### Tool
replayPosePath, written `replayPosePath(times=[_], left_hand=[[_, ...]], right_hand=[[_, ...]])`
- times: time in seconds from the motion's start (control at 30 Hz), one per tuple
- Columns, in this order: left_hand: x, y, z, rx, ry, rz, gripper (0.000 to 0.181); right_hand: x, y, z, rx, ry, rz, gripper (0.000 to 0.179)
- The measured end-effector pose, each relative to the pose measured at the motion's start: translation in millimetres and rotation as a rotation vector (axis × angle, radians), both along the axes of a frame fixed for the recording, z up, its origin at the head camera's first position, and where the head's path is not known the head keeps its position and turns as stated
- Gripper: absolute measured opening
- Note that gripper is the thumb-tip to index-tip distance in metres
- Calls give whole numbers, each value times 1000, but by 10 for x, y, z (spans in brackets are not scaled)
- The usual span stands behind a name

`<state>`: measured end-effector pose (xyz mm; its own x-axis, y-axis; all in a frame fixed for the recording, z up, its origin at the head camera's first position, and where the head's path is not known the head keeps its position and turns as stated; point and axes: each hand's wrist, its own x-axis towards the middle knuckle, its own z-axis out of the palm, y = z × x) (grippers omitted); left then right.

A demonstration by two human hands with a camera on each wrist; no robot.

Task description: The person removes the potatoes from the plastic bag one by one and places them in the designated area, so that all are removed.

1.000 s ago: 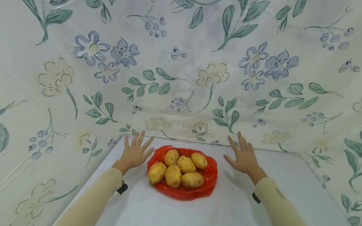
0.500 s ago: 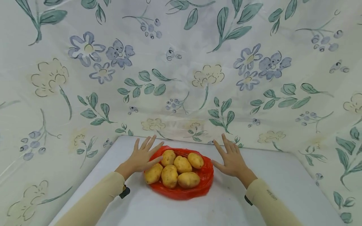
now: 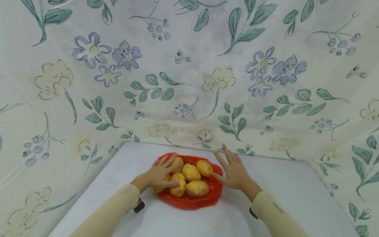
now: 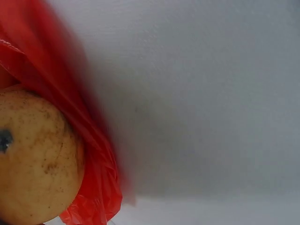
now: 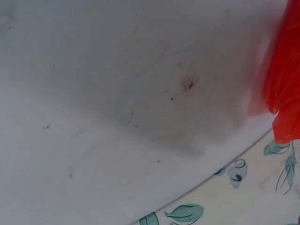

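Observation:
A red plastic bag lies opened out on the white table with several yellow potatoes on it. My left hand is spread over the potatoes at the bag's left side, partly hiding them; whether it touches them I cannot tell. At the right rim of the bag is my right hand, fingers spread, holding nothing. The left wrist view has one potato close up beside the bag's crumpled edge. Only a strip of the bag enters the right wrist view, at its right edge.
The white table extends around the bag and carries small dark specks. A floral-patterned cloth hangs behind the table and along its sides.
My left hand has moved right, from beside the bag to over the left potatoes. My right hand has moved left, up to the bag's right edge. The potatoes and bag stay in place.

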<state>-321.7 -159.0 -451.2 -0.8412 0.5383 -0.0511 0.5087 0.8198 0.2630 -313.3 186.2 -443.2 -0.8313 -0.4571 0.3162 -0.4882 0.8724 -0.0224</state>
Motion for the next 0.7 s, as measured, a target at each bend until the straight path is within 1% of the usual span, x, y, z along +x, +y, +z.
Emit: replayPosePath(times=[0.1, 0.23, 0.3, 0.47, 0.57, 0.7], left_hand=[[8, 3, 17, 12, -32, -1, 89], [34, -17, 11, 19, -38, 1, 86], [56, -44, -9, 8, -43, 8, 86], [98, -83, -57, 3, -65, 11, 85], [80, -60, -59, 17, -61, 4, 84], [39, -22, -42, 18, -52, 7, 83]], right_hand=[[9, -42, -24, 7, -3, 11, 84], [62, -140, -66, -26, -27, 52, 83], [92, -202, -106, -36, -52, 78, 82], [140, -311, -192, -25, -103, 113, 82], [151, -319, -184, -26, -94, 109, 82], [140, -315, -131, -47, -80, 103, 81]])
